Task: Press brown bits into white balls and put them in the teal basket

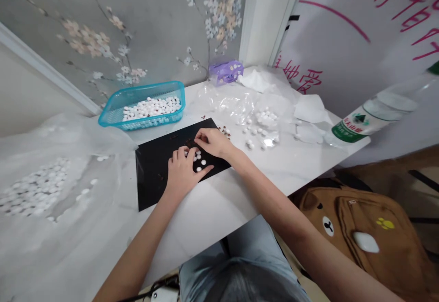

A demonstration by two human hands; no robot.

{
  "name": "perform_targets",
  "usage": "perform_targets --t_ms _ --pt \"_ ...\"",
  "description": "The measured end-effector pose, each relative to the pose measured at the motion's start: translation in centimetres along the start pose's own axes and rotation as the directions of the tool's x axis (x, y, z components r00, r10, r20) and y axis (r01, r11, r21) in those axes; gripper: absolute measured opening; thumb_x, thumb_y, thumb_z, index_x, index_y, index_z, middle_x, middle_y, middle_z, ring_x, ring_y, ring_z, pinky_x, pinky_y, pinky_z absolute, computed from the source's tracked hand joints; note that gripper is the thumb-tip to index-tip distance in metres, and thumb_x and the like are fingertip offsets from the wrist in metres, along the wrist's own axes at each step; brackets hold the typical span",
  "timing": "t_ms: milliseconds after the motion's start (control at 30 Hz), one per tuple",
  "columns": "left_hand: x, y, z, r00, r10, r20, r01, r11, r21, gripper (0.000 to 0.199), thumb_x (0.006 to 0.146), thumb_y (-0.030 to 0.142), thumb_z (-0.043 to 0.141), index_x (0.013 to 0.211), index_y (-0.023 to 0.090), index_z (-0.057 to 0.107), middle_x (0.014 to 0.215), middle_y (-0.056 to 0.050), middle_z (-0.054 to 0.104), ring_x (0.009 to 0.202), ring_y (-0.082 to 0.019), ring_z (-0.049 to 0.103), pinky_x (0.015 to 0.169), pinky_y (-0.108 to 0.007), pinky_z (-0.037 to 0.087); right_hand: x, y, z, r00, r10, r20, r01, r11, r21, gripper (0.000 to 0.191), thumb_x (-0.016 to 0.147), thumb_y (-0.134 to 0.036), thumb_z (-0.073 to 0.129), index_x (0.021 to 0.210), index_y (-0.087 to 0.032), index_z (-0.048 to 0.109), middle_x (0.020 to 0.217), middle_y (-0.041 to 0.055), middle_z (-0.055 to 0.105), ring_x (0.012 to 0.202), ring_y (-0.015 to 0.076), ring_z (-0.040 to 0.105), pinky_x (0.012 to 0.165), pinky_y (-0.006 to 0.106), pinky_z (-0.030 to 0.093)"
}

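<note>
From the head camera, the person's left hand [181,175] lies spread on a flat black rectangular board [154,176], its fingers apart and its thumb stretched out to the right. Nothing shows held in it. Small round white pellets [198,157] sit on the board around and just beside that thumb, and a few dark brown bits [189,143] are scattered nearby.

The right hand [213,142] lies just above the left, not quite spread, with its fingers curved down toward the brown bits. Whether those fingers pinch anything, I cannot tell.

The board rests on a white marble-patterned table [284,167]. Beyond it stands a shallow turquoise plastic basket [144,92] holding a heap of the white pellets. To the right, a crumpled transparent plastic sheet [222,105] lies under more pellets [265,118]. Further back, a purple packet [225,72] stands at the wall. A plastic water bottle with a green label [372,114] tilts in at the right edge. At the left, a transparent plastic bag [68,142] holds many more pellets [36,188]. Below the table sits a brown bear-faced backpack [360,231].
</note>
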State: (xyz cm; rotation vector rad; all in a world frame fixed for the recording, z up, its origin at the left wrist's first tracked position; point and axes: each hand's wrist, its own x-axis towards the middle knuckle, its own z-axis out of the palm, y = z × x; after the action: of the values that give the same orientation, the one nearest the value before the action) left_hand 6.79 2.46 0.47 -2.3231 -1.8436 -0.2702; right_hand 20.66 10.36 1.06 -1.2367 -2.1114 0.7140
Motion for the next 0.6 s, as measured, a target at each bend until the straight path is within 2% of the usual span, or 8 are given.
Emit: perform_targets --t_ms 200,367,467,600 --pt "0.9 -0.3 0.5 0.999 0.040 0.008 -0.040 0.999 0.005 0.055 0.080 0.063 0.041 0.109 0.019 0.054 0.105 -0.011 0.052 0.093 -0.026 0.051 0.064 -0.032 0.042 -0.1 -0.1 0.0 1.000 0.016 0.008 -0.016 0.997 -0.081 0.013 0.083 -0.023 0.052 0.085 -0.016 0.062 0.075 0.0008 0.059 0.067 0.0115 0.050 0.061 0.023 0.033" --pt "1.2 -0.4 0.7 0.993 0.104 0.062 -0.103 0.994 -0.020 0.034 0.089 0.048 0.037 0.098 0.021 0.056 0.095 -0.006 0.055 0.088 -0.021 0.055 0.061 -0.028 0.040 -0.1 0.1 0.1 1.000 0.005 0.009 -0.004 0.994 -0.106 0.013 0.084 -0.024 0.051 0.085 -0.017 0.062 0.077 0.0011 0.060 0.066 0.0114 0.050 0.060 0.023 0.033" --pt "1.1 -0.5 0.7 0.991 0.123 0.043 -0.122 0.992 -0.033 0.028 0.089 0.042 0.039 0.096 0.021 0.056 0.091 -0.005 0.057 0.087 -0.020 0.056 0.061 -0.028 0.038 -0.1 0.1 0.1 1.000 0.006 0.014 -0.004 0.992 -0.123 0.013 0.084 -0.023 0.050 0.086 -0.017 0.062 0.078 0.0015 0.060 0.067 0.0117 0.050 0.060 0.023 0.033" --pt "0.9 -0.7 0.7 0.996 0.090 0.023 -0.088 0.992 -0.087 0.021 0.087 0.035 0.043 0.090 0.021 0.058 0.084 -0.004 0.061 0.080 -0.020 0.058 0.059 -0.029 0.035 -0.1 0.3 0.1 1.000 0.003 0.023 0.001 0.988 -0.152 0.015 0.085 -0.023 0.049 0.088 -0.017 0.062 0.080 0.0021 0.061 0.069 0.0120 0.051 0.062 0.023 0.033"
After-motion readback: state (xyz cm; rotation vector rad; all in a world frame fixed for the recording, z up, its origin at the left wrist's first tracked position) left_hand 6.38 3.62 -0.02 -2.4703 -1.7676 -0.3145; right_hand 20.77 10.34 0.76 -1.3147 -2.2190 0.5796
